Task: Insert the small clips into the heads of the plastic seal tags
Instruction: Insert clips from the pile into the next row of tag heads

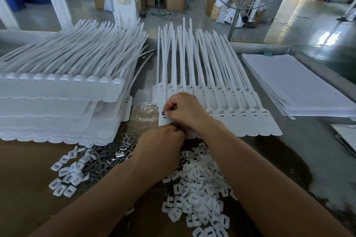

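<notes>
1. White plastic tags [231, 117] lie fanned in one overlapping row at mid-bench, heads toward the person and tails pointing away.
2. Grip: the right hand [185, 109] pinches a small dark clip [164, 114] between thumb and fingertip. It holds the clip against the head of the leftmost tag [162, 122].
3. Grip: the left hand [163, 140] sits just below, at the same tag, with its fingers curled under and hidden. Whether it holds anything cannot be told.
4. Risk: the clip may enter tilted or reversed and jam, as the fingers cover most of the slot.
5. Risk: pressing may slide the tag across its overlapped neighbours if the lower hand does not steady it.
6. Risk: a fumbled clip would fall among the loose clips [107, 158] or the white caps [200, 184] under the wrists. The forearms lying over both heaps could also scatter them.
7. Appearance: each tag is thin, flat and matt, with a broad flag-shaped head and a long narrow tail. Slots in the heads further right appear dark.
8. Noted: a taller tag stack [57, 102] stands at left, blurred.
</notes>
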{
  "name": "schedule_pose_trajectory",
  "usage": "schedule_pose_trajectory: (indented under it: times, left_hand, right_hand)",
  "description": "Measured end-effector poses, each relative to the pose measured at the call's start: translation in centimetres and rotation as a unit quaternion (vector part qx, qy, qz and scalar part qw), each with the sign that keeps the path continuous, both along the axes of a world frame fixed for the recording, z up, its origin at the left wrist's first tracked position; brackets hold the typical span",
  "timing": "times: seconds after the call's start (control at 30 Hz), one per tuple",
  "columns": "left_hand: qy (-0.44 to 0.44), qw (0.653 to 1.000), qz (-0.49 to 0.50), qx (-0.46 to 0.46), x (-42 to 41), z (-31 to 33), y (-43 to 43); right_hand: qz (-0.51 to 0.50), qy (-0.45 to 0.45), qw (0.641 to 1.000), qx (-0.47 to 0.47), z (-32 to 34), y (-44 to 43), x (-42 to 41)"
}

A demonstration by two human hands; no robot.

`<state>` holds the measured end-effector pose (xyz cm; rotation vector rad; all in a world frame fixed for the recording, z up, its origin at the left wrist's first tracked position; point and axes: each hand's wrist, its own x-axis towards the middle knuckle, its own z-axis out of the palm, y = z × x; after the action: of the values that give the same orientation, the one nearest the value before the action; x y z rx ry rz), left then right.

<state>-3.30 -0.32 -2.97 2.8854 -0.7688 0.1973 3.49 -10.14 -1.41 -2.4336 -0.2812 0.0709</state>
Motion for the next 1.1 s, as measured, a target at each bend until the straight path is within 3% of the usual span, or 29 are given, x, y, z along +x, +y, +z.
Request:
schedule_pose_trajectory:
  times: [0.33,0.97,1.1]
  left_hand:
    - [-0.006,1.000,-0.002,-0.007,0.2,0.0,-0.2]
    - [0.000,1.000,0.002,-0.001,0.3,-0.3,-0.5]
    - [-0.002,1.000,-0.004,-0.012,0.4,-0.4,-0.5]
  right_hand:
    - [0.053,-0.079,0.994,-0.045,-0.6,-1.0,-0.6]
    - [0.064,-0.111,0.987,-0.094,-1.1,-1.2,-0.1]
    - [0.049,-0.076,0.996,-0.014,0.1,-1.6,-0.1]
